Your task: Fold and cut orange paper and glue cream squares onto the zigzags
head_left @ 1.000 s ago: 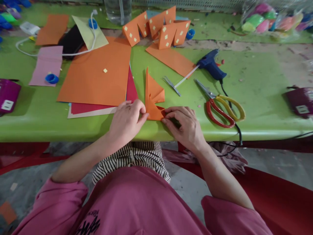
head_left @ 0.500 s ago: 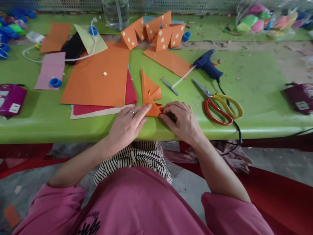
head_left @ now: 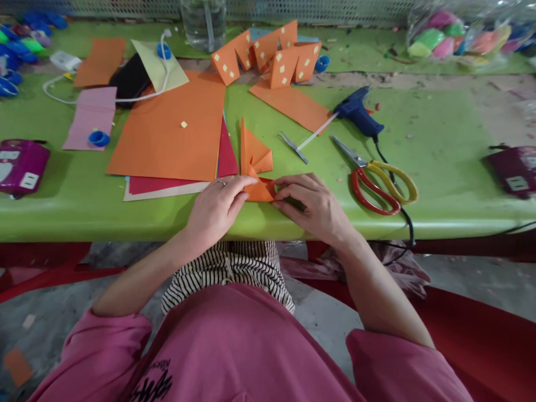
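A perforated grey panel (head_left: 335,10) crosses 12 o'clock behind the green tabletop (head_left: 452,128) — patchy tan near 2 o'clock. Grey floor (head_left: 326,312) shows at 5 o'clock, red furniture (head_left: 473,329) at 4 — all in soft, dullish light.

The shirt (head_left: 251,346) is pink with black lettering (head_left: 155,387), the bottoms (head_left: 247,267) black-and-white striped, the ring (head_left: 221,183) silvery.
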Action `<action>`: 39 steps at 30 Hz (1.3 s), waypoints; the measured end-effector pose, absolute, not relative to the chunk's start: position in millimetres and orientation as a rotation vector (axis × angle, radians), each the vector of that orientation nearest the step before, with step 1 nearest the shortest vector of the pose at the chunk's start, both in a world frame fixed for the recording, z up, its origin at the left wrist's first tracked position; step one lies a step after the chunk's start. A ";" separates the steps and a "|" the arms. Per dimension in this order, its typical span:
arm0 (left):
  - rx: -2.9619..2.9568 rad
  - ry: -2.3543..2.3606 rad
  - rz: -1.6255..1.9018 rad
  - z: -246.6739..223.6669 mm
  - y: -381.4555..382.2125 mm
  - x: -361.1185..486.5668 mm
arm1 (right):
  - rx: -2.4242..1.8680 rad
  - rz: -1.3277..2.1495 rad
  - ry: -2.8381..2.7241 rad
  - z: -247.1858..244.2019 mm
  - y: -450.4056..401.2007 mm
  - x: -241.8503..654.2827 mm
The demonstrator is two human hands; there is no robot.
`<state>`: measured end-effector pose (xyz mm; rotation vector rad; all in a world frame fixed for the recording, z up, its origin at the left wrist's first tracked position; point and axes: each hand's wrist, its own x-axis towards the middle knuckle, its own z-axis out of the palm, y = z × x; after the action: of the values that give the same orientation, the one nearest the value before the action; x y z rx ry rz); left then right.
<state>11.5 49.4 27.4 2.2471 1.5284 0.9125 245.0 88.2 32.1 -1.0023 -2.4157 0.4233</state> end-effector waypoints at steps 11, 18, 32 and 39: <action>2.003 1.510 0.994 29.4 46.0 10.1 | -1.025 0.327 -2.500 35.5 87.9 239.1; 2.112 1.449 0.851 34.5 50.8 6.7 | -1.011 0.431 -2.428 44.9 87.2 234.1; 2.129 1.413 0.804 35.3 56.1 3.4 | -0.920 0.782 -2.114 49.4 86.3 193.6; 2.081 1.395 0.836 34.1 54.7 3.7 | -0.911 0.741 -2.173 51.5 86.5 201.0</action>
<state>3.7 54.7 34.1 2.0814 1.3948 0.8358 201.0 86.5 51.5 -0.9106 -2.1730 0.7407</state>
